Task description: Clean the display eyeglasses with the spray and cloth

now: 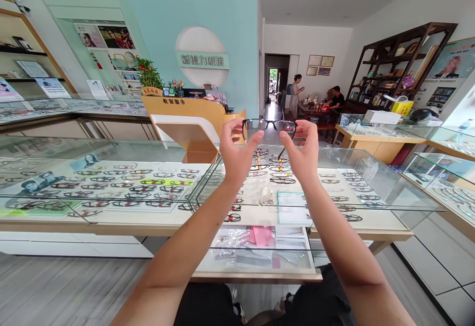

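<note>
A pair of dark-framed eyeglasses [270, 124] is held up in front of me, above the glass display case. My left hand [239, 150] pinches the frame at its left end, thumb below and fingers curled behind. At the opposite end my right hand [301, 148] grips the frame in the same way. One temple arm hangs down between the hands. Beneath them, rows of eyeglasses [282, 180] lie inside the case, along with a crumpled pale cloth [266, 196] and a white tray with a green edge [293, 208].
An open drawer [260, 266] with plastic bags and pink paper juts out before my legs. Another glass display case [111, 182] extends left. A wooden counter [193, 113] stands beyond. Two people [298, 93] are at a far table; dark shelves [397, 69] line the right wall.
</note>
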### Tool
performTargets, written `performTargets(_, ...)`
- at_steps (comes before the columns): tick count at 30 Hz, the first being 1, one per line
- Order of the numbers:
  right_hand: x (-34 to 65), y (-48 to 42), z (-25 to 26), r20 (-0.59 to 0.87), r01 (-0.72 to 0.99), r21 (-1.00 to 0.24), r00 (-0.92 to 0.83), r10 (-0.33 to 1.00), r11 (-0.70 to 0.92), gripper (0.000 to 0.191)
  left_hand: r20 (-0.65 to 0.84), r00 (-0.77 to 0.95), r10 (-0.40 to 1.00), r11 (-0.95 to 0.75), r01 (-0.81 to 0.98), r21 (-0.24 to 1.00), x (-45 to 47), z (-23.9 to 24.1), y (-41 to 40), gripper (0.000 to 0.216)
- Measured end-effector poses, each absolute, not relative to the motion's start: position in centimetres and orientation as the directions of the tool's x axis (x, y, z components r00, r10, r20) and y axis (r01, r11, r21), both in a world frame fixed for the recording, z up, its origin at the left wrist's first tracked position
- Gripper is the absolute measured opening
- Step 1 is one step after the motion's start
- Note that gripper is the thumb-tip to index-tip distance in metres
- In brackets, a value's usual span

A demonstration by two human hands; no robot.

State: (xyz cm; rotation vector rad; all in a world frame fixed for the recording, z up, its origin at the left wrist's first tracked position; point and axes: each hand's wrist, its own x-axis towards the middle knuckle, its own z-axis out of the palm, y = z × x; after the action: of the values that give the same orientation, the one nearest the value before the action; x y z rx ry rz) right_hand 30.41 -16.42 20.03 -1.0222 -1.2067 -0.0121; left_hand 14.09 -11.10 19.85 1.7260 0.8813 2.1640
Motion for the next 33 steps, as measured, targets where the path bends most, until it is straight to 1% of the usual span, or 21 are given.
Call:
performTargets(4,30.4,-16.3,20.0,0.763,0.513,-0.646,0.415,0.496,0.565,0.046,0.792,-0.276,0.544,-0.784,0.170,0.597,14.1,19.6,-10.9,0.053)
performTargets(10,29.9,-16.2,20.2,0.796,0.559,-0.605,0.403,0.451,0.567,0.045,0.735,-0.265,0.623,-0.746,0.080,0.661,13.7,19.2,-10.3,0.055)
performTargets(15,29.4,-16.4,20.3,0.809,0.574,-0.588,0.394,0.437,0.570,0.044,0.710,-0.267,0.651,-0.733,0.019,0.680,13.5,18.8,-9.8,0.059)
performTargets(19,29.4,-16.3,19.9,0.797,0.551,-0.604,0.407,0.446,0.577,0.044,0.736,-0.271,0.620,-0.749,0.075,0.659,13.6,18.8,-10.2,0.056)
performTargets(23,29.8,-16.0,19.0,0.732,0.447,-0.681,0.439,0.521,0.581,0.044,0.795,-0.272,0.542,-0.782,0.184,0.596,13.8,19.3,-11.2,0.055)
performTargets(26,30.1,-15.8,18.5,0.704,0.407,-0.709,0.450,0.549,0.576,0.045,0.827,-0.267,0.495,-0.799,0.234,0.554,14.0,19.5,-11.6,0.054)
performTargets(30,30.2,-15.6,18.3,0.679,0.394,-0.733,0.464,0.568,0.554,0.048,0.829,-0.269,0.490,-0.798,0.245,0.551,14.2,19.3,-11.4,0.053)
performTargets(33,30.0,-15.5,18.4,0.692,0.401,-0.721,0.470,0.548,0.566,0.048,0.816,-0.265,0.513,-0.788,0.232,0.571,14.2,18.9,-11.0,0.053)
